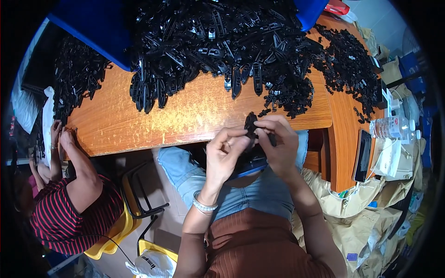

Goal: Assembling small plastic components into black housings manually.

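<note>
Left hand [225, 155] and right hand [278, 143] both pinch one small black plastic part [251, 124] at the wooden table's [185, 116] near edge (big black heap [218, 41] beyond).

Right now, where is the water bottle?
The water bottle lies on its side at the far right of the head view, beside the dark phone on the table edge.

both hands [252, 148] apparently pinching black plastic part [251, 124]
</note>
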Tool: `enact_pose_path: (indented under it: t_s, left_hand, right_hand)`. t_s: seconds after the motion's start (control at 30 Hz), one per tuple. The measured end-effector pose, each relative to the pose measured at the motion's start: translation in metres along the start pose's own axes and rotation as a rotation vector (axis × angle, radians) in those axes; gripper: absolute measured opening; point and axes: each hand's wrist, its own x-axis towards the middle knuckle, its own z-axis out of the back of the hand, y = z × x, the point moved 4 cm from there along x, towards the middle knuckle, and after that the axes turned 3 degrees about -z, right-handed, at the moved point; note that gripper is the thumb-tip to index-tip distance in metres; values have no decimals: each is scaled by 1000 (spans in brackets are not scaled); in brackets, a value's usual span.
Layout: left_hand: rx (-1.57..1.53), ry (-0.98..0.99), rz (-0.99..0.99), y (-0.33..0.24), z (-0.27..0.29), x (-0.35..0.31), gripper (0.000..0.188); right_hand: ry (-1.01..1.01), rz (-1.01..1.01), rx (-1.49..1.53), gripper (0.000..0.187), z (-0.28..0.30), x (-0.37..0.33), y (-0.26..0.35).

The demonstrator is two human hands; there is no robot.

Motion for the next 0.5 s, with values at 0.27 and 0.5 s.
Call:
enact_pose_path:
  t_s: [0.27, 0.5]
  left_hand:
    - [4, 158, 200, -5, 9, 1, 28]
    - [39, 144, 246, -4, 10, -2, 24]
  right_hand:
    - [260, 33, -15, 17, 8, 11, 20]
    - [265, 471, -330, 26, 6, 4, 36]
